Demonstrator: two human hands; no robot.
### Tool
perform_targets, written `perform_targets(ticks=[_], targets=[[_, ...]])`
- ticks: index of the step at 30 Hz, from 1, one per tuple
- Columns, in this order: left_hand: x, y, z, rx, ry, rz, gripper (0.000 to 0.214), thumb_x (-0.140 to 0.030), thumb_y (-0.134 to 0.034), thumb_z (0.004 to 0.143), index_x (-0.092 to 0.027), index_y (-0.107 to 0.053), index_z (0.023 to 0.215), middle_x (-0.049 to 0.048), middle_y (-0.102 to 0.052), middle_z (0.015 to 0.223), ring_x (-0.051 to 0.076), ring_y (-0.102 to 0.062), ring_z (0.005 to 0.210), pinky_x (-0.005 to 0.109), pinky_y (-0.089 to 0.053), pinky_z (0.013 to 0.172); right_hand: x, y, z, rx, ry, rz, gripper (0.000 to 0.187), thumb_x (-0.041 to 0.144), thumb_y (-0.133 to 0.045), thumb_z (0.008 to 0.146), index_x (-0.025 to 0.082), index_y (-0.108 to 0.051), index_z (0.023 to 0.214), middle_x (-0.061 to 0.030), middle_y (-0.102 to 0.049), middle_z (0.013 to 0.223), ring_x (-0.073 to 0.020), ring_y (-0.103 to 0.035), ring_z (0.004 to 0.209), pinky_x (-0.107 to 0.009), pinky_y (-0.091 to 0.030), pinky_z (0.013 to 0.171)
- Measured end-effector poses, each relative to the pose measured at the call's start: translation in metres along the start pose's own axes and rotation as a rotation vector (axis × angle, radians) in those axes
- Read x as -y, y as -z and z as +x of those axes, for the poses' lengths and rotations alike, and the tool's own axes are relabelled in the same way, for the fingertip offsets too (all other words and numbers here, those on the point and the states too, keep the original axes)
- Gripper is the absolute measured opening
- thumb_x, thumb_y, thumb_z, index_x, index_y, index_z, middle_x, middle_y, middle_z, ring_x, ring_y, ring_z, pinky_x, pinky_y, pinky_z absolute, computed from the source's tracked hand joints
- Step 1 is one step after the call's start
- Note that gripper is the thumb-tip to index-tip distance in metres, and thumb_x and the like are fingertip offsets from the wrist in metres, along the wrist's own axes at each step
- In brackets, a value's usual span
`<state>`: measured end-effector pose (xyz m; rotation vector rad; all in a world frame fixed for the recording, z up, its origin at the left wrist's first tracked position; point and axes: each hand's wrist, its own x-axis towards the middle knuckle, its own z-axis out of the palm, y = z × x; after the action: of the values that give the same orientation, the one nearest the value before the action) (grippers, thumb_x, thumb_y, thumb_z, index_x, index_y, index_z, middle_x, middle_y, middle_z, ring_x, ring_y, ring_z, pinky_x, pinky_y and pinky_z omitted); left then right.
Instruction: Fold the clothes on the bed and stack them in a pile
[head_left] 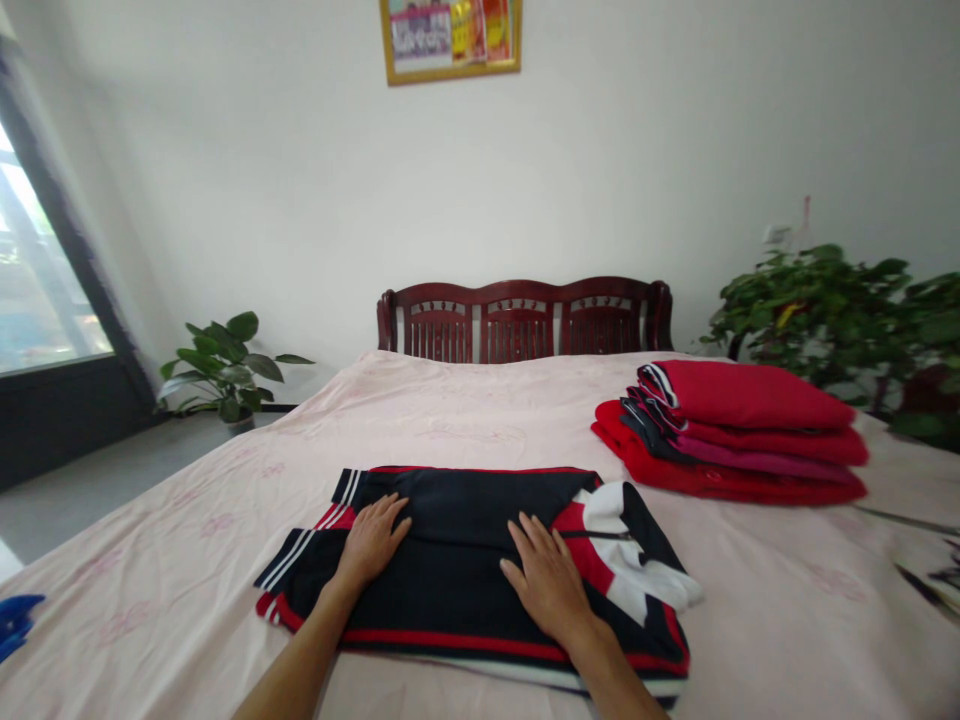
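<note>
A folded navy tracksuit jacket (450, 570) with red and white trim lies on the pink bedsheet (187, 520), and a zip shows near its right side. My left hand (371, 540) rests flat on its left half, fingers spread. My right hand (547, 580) presses flat on the right half, holding nothing. Neither hand grips the cloth. To the far right sits a stack of folded red and navy garments (727, 430), well away from both hands.
A dark red wooden headboard (525, 320) stands at the bed's far end. Potted plants (225, 370) stand on the floor at left, with more foliage (817, 320) at right. A small blue item (15, 620) lies at the bed's left edge, and a dark patterned object (937, 580) at the right edge.
</note>
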<state>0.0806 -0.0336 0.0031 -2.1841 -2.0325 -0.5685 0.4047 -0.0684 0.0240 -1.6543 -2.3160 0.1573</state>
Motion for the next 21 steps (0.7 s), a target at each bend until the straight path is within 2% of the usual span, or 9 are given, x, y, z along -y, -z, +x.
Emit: perform_targets(ticks=[11, 21], targets=[[-0.0015, 0.003, 0.0003, 0.027, 0.007, -0.007, 0.048, -0.045, -0.042, 0.096, -0.022, -0.056, 0.136, 0.0084, -0.052, 0.146, 0.026, -0.045, 0.137, 0.044, -0.032, 0.114, -0.0009, -0.0013, 0.0005, -0.001, 0.0, 0.003, 0.062, 0.05, -0.037, 0.094, 0.02, -0.039, 0.149, -0.0065, -0.031, 0.158, -0.0255, -0.023, 0.147, -0.046, -0.014, 0.12], [-0.0022, 0.0031, -0.0007, 0.004, 0.001, -0.002, 0.047, -0.045, -0.044, 0.096, -0.022, -0.057, 0.135, 0.0083, -0.054, 0.144, 0.026, -0.046, 0.135, 0.043, -0.034, 0.113, 0.0, -0.0006, -0.0001, 0.0, -0.006, -0.003, 0.062, 0.049, -0.038, 0.094, 0.02, -0.04, 0.149, -0.0068, -0.031, 0.158, -0.0252, -0.023, 0.147, -0.045, -0.014, 0.12]])
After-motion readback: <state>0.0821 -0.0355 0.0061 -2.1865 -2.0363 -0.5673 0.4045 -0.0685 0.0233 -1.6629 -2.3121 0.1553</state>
